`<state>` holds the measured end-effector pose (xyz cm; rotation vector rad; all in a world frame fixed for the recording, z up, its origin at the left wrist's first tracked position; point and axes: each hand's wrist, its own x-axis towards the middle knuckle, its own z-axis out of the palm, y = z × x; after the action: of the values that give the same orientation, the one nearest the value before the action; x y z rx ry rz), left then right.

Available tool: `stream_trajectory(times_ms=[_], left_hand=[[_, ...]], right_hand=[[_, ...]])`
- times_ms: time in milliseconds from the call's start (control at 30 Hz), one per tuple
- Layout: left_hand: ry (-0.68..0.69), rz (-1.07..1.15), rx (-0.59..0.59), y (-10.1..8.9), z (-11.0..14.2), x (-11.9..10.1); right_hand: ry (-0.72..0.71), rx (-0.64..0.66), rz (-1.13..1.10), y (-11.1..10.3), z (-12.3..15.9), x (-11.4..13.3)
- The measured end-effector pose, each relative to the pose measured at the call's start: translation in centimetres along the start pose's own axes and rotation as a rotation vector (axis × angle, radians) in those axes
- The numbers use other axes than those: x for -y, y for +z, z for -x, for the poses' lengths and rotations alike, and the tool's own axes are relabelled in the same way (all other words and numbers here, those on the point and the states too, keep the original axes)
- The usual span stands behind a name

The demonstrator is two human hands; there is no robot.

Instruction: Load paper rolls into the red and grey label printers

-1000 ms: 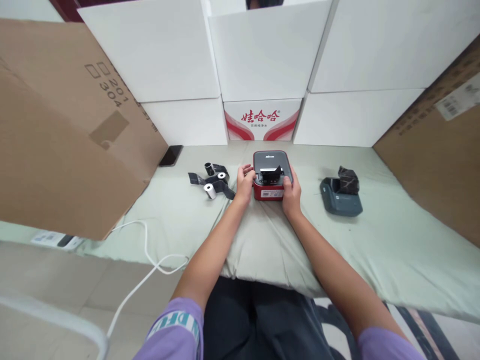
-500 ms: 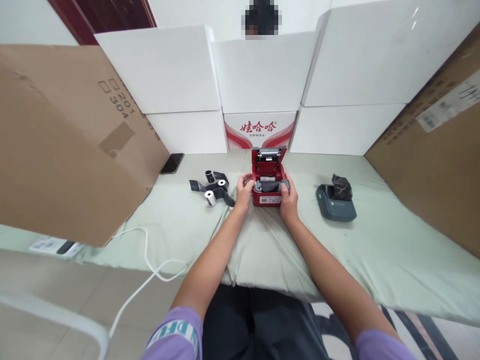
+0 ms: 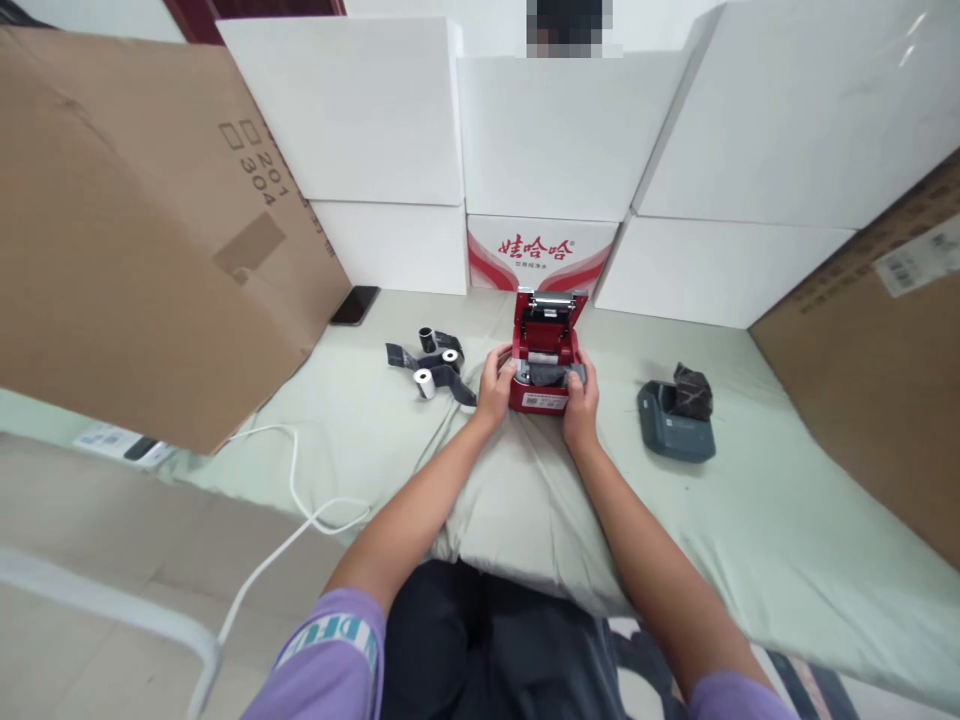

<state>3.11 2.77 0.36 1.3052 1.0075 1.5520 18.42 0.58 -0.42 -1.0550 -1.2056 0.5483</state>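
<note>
A small red label printer point(image 3: 544, 402) stands on the cloth-covered table with its lid point(image 3: 551, 310) raised. Inside its front part lies a dark grey piece with a black ribbon point(image 3: 547, 374) across it. My left hand point(image 3: 495, 388) grips the printer's left side, thumb on the end of the grey piece. On the opposite side my right hand point(image 3: 582, 405) is closed round the corner, its thumb also on top. Left of the printer lie white-cored rolls point(image 3: 424, 384) with black ribbon trailing from them. A dark grey device point(image 3: 676, 432) with crumpled black film point(image 3: 693, 390) sits to the right.
White boxes point(image 3: 555, 130) form a wall at the back, one printed with red lettering point(image 3: 536, 250). Brown cardboard point(image 3: 135, 230) stands at the left, more cardboard point(image 3: 892, 370) at the right. A phone point(image 3: 355, 305) lies back left; a white cable point(image 3: 292, 470) hangs over the edge.
The camera view has shifted and tilted slightly. Both hands stay on the red printer, and its lid remains up.
</note>
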Motion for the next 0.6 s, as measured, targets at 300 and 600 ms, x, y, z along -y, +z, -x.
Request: stream_trajectory(times_ms=[300,600], left_hand=[[0.135,-0.034,0.053,-0.3,-0.7,1.5],[0.143,-0.028,0.061,-0.4,-0.6,1.6]], right_hand=[[0.037,0.027,0.042,-0.3,0.1,0.4],[0.035,0.054,0.092,-0.2,0.0,0.2]])
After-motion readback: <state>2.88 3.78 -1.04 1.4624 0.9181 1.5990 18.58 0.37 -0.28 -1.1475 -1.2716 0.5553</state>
